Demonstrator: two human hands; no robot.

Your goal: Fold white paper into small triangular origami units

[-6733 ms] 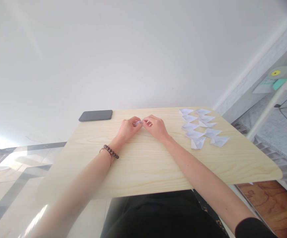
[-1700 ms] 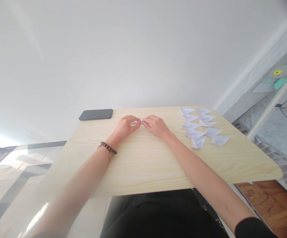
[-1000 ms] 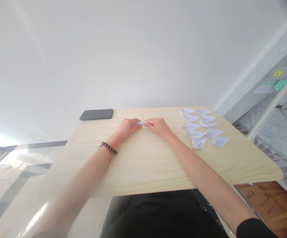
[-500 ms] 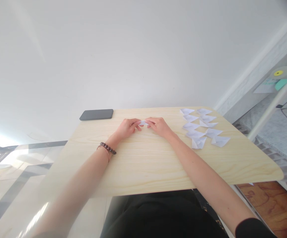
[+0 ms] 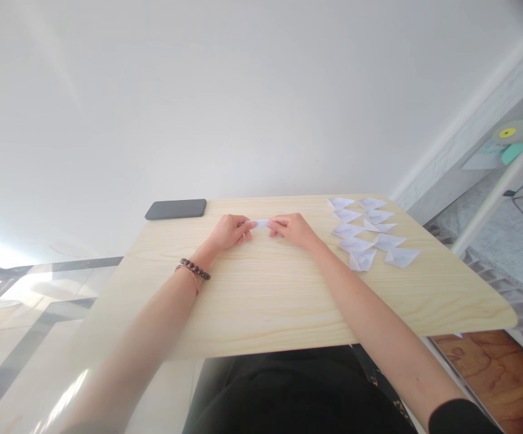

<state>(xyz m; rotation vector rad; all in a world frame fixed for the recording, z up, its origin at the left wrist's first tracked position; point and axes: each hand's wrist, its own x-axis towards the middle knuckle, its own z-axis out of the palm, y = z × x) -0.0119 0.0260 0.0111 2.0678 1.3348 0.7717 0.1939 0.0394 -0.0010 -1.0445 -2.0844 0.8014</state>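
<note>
Between my two hands, over the far middle of the table, is a small piece of folded white paper (image 5: 260,224). My left hand (image 5: 232,231), with a dark bead bracelet on the wrist, pinches its left end. On the opposite side my right hand (image 5: 292,229) grips the right end between thumb and fingers. The fingers cover both ends of the paper, so its full shape is hidden. To the right of my hands lie several folded white paper pieces (image 5: 390,242), set out in two columns.
A dark phone (image 5: 176,209) lies at the table's far left corner. The light wooden table (image 5: 261,301) meets a plain white wall (image 5: 261,108) along its far edge. Off to the right stands a pale metal frame (image 5: 491,205).
My hands have drawn slightly apart, the left one moving left and the right one right. More of the paper shows between them. The paper pieces on the right and the phone have stayed put.
</note>
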